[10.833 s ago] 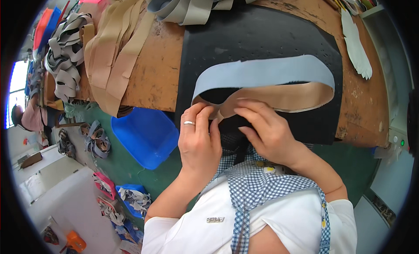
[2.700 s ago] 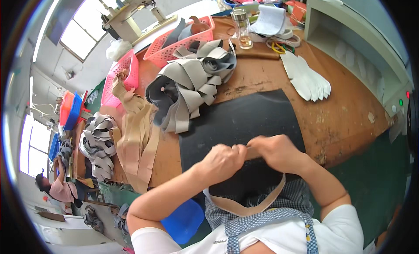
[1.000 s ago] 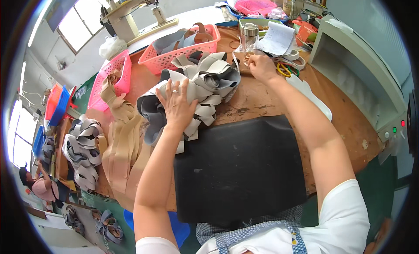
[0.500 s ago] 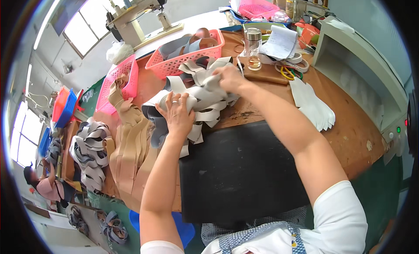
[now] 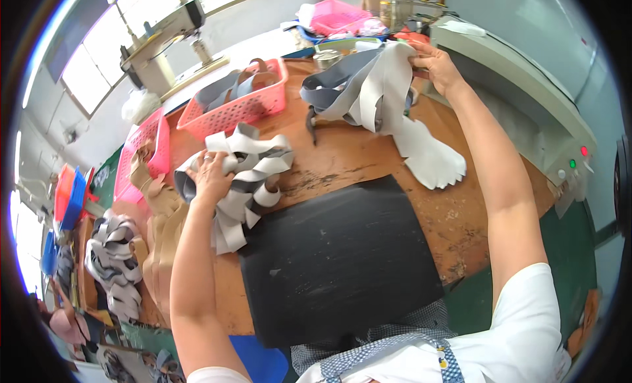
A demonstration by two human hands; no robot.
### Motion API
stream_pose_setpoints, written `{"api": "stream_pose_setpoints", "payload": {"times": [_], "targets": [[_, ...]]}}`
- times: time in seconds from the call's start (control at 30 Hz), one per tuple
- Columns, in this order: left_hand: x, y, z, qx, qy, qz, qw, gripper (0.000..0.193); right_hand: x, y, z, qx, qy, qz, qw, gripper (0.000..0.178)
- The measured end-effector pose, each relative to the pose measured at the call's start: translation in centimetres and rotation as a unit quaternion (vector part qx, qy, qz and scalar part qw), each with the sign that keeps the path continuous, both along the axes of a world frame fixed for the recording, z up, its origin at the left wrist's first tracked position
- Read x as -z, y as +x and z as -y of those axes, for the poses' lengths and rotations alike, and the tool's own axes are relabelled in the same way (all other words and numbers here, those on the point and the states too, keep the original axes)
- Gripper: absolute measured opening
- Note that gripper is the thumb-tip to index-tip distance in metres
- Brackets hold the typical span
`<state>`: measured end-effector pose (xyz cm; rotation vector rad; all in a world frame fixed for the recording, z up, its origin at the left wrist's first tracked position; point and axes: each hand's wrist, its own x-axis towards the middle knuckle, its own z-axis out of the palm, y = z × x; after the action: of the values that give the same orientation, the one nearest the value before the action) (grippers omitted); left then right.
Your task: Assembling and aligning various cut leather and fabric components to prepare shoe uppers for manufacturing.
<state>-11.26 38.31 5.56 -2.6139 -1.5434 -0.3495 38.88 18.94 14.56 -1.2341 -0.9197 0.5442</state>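
My right hand [image 5: 438, 67] is raised at the far right, closed on the top of a bunch of grey-white strips [image 5: 382, 80] that look like leather. The bunch hangs in loops, grey-blue on one face and pale on the other. At the left, my left hand [image 5: 210, 175] has its fingers curled over a tangled pile of similar strips [image 5: 260, 152] on the table. A fan of flat white strips [image 5: 431, 156] lies below the raised bunch, partly covered by it. Dark-handled pliers or a similar tool [image 5: 311, 125] lie between the two groups.
A black mat [image 5: 342, 258] covers the near table edge. Pink baskets [image 5: 237, 106] stand at the back left, beside tan strips [image 5: 164, 238] and another grey pile [image 5: 112, 264]. A grey machine housing [image 5: 520, 86] borders the right. A sewing machine [image 5: 158, 47] stands behind; another person [image 5: 69, 324] is far left.
My right hand has pulled a bunch of strips off the pile and carried it right, over the white strips and glass jar. My left hand stays on the pile. The view has shifted.
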Motion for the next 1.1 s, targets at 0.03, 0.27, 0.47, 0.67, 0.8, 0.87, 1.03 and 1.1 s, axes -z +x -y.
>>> {"api": "stream_pose_setpoints", "payload": {"times": [0.03,0.27,0.47,0.67,0.8,0.87,1.03,1.1], "targets": [[-0.1,0.0,-0.1,-0.004,-0.02,0.003,1.0,0.056,-1.1,0.2,1.2,-0.037,-0.01,0.018,0.999,0.038],[-3.7,4.0,7.8,0.084,0.11,0.122,0.983,0.063,-6.7,-5.6,6.8,-0.101,0.005,0.342,0.934,0.037],[-0.1,5.3,21.2,0.15,-0.313,0.342,0.873,0.032,6.4,-21.3,19.0,-0.224,0.068,0.59,0.773,0.036],[4.3,5.7,26.6,0.118,-0.454,0.402,0.786,0.029,12.0,-25.6,25.4,-0.168,0.003,0.556,0.814,0.034],[5.0,7.7,28.2,0.122,-0.477,0.44,0.752,0.035,11.6,-25.5,26.2,-0.182,0.008,0.463,0.868,0.039],[4.9,8.6,28.7,0.087,-0.47,0.434,0.764,0.037,11.3,-25.5,26.5,-0.131,0.022,0.403,0.905,0.039],[6.1,10.6,28.0,0.1,-0.402,0.464,0.783,0.043,9.4,-25.0,25.4,0.039,-0.054,0.113,0.991,0.022],[5.4,12.5,26.0,0.055,-0.415,0.507,0.753,0.042,8.6,-24.4,22.9,0.047,-0.096,0.176,0.979,0.03]]}}
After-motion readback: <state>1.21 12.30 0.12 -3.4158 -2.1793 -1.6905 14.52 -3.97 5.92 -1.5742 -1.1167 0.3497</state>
